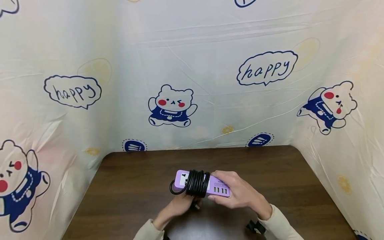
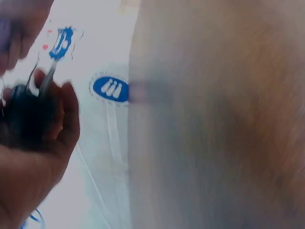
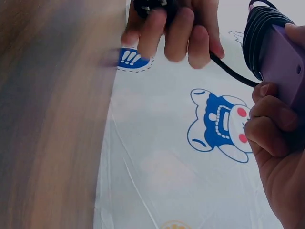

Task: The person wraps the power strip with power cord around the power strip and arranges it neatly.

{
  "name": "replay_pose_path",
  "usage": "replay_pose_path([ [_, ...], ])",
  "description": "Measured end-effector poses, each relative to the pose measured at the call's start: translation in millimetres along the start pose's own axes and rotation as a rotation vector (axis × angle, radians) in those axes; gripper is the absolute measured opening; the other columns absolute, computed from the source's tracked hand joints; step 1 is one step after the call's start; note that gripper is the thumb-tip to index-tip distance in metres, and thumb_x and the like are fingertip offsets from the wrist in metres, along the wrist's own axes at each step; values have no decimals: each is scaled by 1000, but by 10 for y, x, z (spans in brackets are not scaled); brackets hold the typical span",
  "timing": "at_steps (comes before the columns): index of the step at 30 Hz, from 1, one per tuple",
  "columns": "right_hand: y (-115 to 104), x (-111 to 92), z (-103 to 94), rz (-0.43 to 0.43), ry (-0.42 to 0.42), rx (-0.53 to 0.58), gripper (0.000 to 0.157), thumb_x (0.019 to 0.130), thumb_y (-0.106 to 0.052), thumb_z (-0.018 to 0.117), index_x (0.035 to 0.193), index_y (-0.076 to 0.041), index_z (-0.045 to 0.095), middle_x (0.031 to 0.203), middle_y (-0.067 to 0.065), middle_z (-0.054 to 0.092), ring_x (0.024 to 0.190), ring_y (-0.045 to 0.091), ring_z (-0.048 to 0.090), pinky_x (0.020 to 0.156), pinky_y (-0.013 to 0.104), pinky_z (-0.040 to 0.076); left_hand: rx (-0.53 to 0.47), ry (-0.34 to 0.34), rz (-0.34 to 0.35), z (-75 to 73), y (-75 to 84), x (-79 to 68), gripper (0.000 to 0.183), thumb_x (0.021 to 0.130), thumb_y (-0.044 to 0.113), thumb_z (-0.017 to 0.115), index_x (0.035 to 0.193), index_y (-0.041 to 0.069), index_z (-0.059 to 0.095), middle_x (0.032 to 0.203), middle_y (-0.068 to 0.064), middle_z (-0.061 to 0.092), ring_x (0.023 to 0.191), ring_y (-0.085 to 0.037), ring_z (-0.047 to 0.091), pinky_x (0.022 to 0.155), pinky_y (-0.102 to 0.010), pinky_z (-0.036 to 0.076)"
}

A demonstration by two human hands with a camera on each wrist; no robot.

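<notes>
A purple power strip (image 1: 218,187) with white sockets and several USB ports is held above the table by my right hand (image 1: 238,190), which grips its right end. Black cord (image 1: 197,184) is wound in several turns around the strip's left half, and a loop sticks out at that end. Below the coil, my left hand (image 1: 180,204) holds the cord's black plug (image 3: 155,4), with the fingers curled round it in the right wrist view. A short free length of cord (image 3: 233,72) runs from this hand toward the strip. The plug's dark body (image 2: 31,117) is blurred in the left wrist view.
A dark brown wooden table (image 1: 126,186) lies beneath both hands. White printed sheeting (image 1: 216,110) with bears and "happy" bubbles hangs behind it and along both sides. Something small and black (image 1: 255,227) sits by the right sleeve.
</notes>
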State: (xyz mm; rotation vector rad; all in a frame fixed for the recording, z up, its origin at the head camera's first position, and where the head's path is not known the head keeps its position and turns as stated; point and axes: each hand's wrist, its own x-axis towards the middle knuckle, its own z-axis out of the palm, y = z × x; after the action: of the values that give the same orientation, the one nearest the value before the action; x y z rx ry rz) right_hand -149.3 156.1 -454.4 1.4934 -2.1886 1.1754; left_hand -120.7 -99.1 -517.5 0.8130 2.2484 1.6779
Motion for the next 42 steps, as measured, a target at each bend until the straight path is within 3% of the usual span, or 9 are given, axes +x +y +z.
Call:
replay_pose_path([
  [3,9,-2,-8,43,8,7,43,93,-34,81,127,-13,63,101,-3,69,79,0,60,66,10,50,-117,34,-74,151,110,-29,42,118,16,35,85,-4,54,67,-6,54,57,-2,54,56,-31,57],
  [6,18,-11,-8,84,10,16,45,91,-32,83,127,-14,63,102,-3,70,79,0,60,66,12,51,-180,73,-22,273,187,-79,45,119,19,36,81,-3,49,63,1,45,48,0,50,45,-37,56],
  [10,17,-23,16,112,-2,34,45,90,-31,83,127,-14,63,101,-3,70,79,0,61,66,12,52,-149,106,-3,371,280,-186,45,118,20,37,79,2,50,61,2,45,47,5,49,41,-34,54],
  [14,24,-39,36,115,-5,25,45,91,-32,83,127,-14,63,102,-2,71,80,0,61,67,13,52,-106,106,13,426,354,-265,30,117,15,40,95,5,57,67,-8,51,54,5,49,45,-30,55],
  [19,45,-45,36,122,-4,-37,46,92,-34,83,129,-14,62,104,-3,71,81,1,61,68,13,52,-99,84,-42,440,478,-337,15,115,16,46,123,6,55,82,-5,57,54,5,53,47,-25,54],
  [22,48,-40,33,135,-13,-75,47,93,-36,82,129,-14,62,104,-3,70,81,1,61,69,13,53,-91,116,-113,421,581,-370,27,113,19,53,134,2,54,90,-4,61,52,2,56,49,-26,55],
  [27,40,-42,23,181,-17,-105,47,94,-38,81,129,-14,62,106,-4,70,82,0,61,69,14,54,-63,156,-157,398,711,-406,48,110,24,59,147,-1,43,102,-4,65,71,-1,61,67,-24,54],
  [35,65,-60,68,198,-4,-130,47,94,-39,81,129,-14,62,105,-5,69,82,0,60,69,14,53,-70,239,-157,458,832,-459,43,105,18,67,137,8,38,98,0,67,70,1,56,61,-21,52],
  [42,104,-85,147,210,-19,-134,48,96,-38,80,132,-12,60,108,-3,69,84,1,60,71,16,54,-131,189,-34,393,836,-424,55,100,10,72,145,9,41,104,-14,70,74,-1,59,59,-20,52],
])
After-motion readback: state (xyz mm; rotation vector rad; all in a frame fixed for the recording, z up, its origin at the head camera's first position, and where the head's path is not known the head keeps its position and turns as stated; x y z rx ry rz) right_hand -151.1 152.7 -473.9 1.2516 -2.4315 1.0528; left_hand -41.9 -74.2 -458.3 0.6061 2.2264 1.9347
